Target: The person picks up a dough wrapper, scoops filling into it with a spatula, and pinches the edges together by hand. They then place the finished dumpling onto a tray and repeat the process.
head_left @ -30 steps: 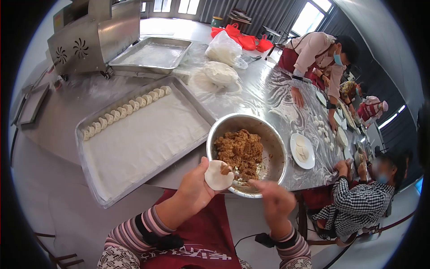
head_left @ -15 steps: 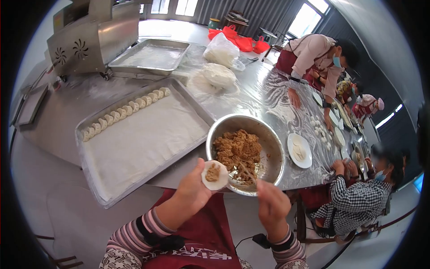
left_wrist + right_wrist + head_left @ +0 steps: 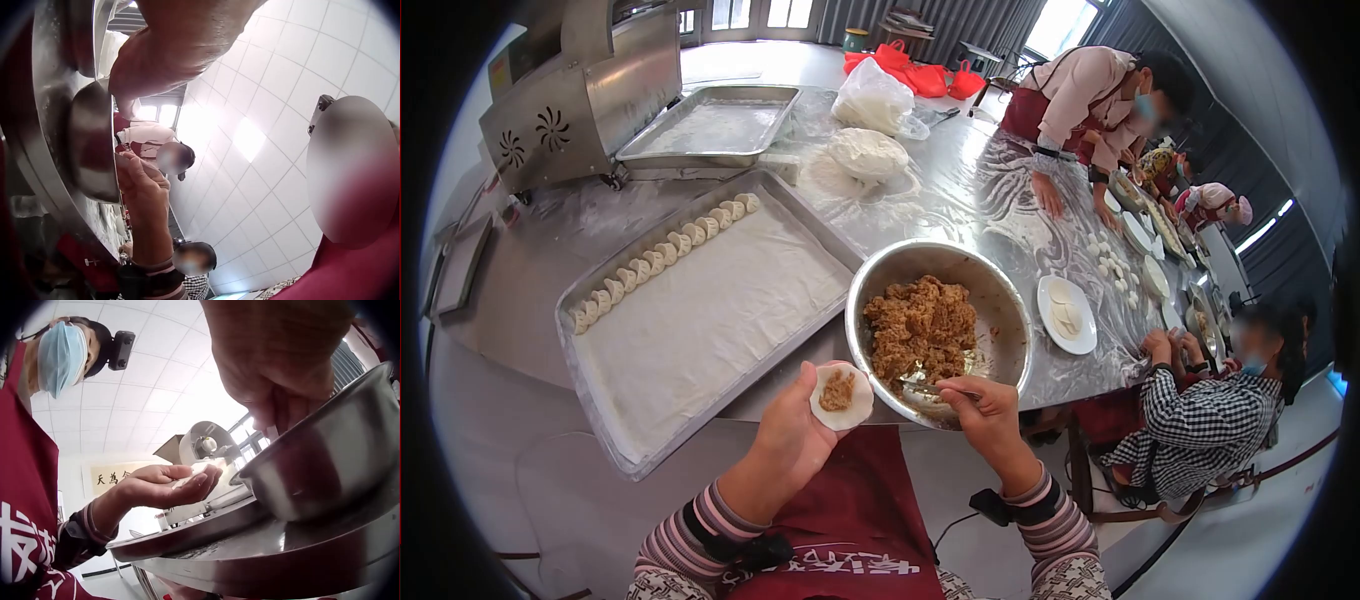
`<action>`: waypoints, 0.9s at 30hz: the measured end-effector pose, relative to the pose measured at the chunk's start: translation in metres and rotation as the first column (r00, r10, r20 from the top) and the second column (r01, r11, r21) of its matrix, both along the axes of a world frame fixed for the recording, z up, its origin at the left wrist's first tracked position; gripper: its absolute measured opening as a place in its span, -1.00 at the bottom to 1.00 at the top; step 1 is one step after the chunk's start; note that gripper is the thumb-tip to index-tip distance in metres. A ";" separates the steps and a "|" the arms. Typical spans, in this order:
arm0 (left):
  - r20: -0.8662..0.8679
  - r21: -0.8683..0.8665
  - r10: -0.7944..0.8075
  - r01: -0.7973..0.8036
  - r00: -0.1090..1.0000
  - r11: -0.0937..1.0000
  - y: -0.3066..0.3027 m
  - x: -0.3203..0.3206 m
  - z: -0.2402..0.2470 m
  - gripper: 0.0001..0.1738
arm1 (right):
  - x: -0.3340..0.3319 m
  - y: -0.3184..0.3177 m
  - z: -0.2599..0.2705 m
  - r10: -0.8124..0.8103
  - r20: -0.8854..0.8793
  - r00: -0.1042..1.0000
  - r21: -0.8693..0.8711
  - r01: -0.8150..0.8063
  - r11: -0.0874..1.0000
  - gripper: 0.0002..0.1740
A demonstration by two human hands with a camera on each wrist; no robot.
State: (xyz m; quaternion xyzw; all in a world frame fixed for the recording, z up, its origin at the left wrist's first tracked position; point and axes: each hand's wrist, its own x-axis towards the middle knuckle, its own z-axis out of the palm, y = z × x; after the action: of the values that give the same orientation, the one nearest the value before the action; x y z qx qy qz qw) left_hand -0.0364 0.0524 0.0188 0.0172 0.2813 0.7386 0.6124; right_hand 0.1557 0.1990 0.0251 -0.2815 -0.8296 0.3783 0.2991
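Note:
Cupped palm up, my left hand (image 3: 785, 435) holds a round dumpling wrapper (image 3: 857, 408) with its thumb at the edge. A dab of brown filling (image 3: 837, 392) lies mid-wrapper. My right hand (image 3: 990, 420) pinches a slim metal utensil (image 3: 925, 387) over the near rim of a steel bowl (image 3: 1000, 335). The utensil's far end is at the mound of filling (image 3: 920, 325) in that bowl. In the right wrist view, the left hand (image 3: 162, 485) is beside the bowl (image 3: 325, 462), its fingers curving up under the wrapper. The left wrist view shows the right hand (image 3: 147, 187) at the bowl's rim.
Left of the bowl, a lined metal tray (image 3: 700, 310) carries a row of folded dumplings (image 3: 665, 255). A white plate (image 3: 1085, 342) with wrappers stands right. Farther back are dough (image 3: 867, 153), another tray (image 3: 710, 115) and a steel machine (image 3: 590, 100). Other people work along the table's right.
The left hand with the wrapper has drawn left and down from the bowl; filling now sits mid-wrapper. My right hand has moved in over the bowl's near rim. The head view has shifted slightly.

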 end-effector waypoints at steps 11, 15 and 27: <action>-0.029 -0.009 -0.029 0.028 0.999 1.000 -0.003 0.004 -0.002 -0.52 | 0.012 0.024 0.024 -0.220 -0.157 0.963 -0.679 0.057 0.732 -0.79; -0.023 0.006 -0.026 0.027 0.999 1.000 0.002 0.009 -0.005 -0.54 | 0.011 0.022 0.033 -0.295 -0.253 0.922 -0.801 -0.028 0.598 -0.77; 0.082 0.164 -0.030 0.016 0.996 0.986 0.014 0.020 -0.011 -0.50 | 0.011 -0.064 0.022 0.379 0.138 0.915 0.714 -0.357 0.602 -0.78</action>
State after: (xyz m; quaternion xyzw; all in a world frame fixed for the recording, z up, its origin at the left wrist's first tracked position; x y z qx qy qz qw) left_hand -0.0161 0.0662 0.0074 0.0392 0.1935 0.7521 0.6287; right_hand 0.1666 0.1350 0.0476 0.0422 -0.9459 0.0755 0.3127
